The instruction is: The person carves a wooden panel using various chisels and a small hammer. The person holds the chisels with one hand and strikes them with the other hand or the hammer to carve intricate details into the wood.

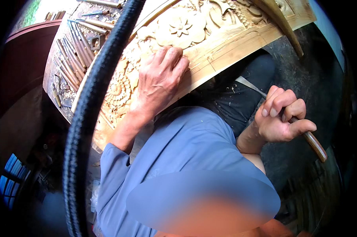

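My left hand (162, 77) rests, fingers curled under, on a pale wooden panel (214, 59) carved with flowers and scrolling leaves. Whatever its fingertips may hold is hidden beneath the knuckles. To the right, off the panel's near edge, my right hand (281, 116) is closed around a carving chisel (315, 147). The chisel's brown wooden handle sticks out below the fist, and its pale metal blade points up and left over my dark trouser leg. A carved star-shaped flower (180, 27) lies just beyond my left hand; a rounder layered flower (117, 89) is to its left.
Several carving tools (74, 55) with wooden handles lie among wood shavings on the worktable (49, 75) at the left. A curved wooden piece (283, 25) overhangs the panel's right end. A thick black braided cord (92, 91) crosses the view's left side.
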Tool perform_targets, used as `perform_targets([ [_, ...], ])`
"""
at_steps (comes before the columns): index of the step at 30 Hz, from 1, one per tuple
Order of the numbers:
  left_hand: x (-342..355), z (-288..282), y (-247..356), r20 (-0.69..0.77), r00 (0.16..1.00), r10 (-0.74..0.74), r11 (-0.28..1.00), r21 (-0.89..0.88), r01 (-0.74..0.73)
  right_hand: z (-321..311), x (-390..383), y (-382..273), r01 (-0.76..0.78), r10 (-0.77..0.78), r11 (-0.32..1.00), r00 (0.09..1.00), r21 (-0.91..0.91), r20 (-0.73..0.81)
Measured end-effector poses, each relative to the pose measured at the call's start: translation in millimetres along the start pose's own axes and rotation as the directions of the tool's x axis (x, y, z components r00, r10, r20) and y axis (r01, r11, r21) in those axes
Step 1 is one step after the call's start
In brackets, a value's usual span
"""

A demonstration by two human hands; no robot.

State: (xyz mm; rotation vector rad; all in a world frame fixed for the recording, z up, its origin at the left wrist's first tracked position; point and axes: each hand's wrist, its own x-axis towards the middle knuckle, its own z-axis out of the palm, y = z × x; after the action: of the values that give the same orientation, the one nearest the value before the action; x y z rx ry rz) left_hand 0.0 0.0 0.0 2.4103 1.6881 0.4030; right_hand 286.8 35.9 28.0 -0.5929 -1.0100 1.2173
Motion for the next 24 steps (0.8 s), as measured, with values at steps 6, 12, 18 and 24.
perform_targets([
  [6, -10.9, -24.0, 15.3, 0.106, 0.982, 0.159, 0.956, -0.264, -0.126, -3.3, 0.6, -4.0, 0.023, -0.023, 1.0, 1.0, -0.007, -0.017],
  [12, -0.7, -2.7, 35.5, -0.077, 0.979, 0.19, 0.953, -0.225, -0.203, -8.8, 8.3, -6.2, 0.06, -0.061, 0.998, 0.998, -0.012, -0.035],
  [18, 14.9, 18.3, 43.8, -0.108, 0.97, 0.216, 0.97, -0.093, -0.226, -25.4, 23.7, -21.9, 0.129, -0.131, 0.869, 0.991, -0.478, 0.029],
  [24, 8.4, 38.8, 59.0, -0.016, 0.986, 0.165, 0.982, 0.095, -0.163, -73.2, 85.7, -13.1, -0.011, -0.203, 0.058, 0.979, -0.998, -0.022],
])
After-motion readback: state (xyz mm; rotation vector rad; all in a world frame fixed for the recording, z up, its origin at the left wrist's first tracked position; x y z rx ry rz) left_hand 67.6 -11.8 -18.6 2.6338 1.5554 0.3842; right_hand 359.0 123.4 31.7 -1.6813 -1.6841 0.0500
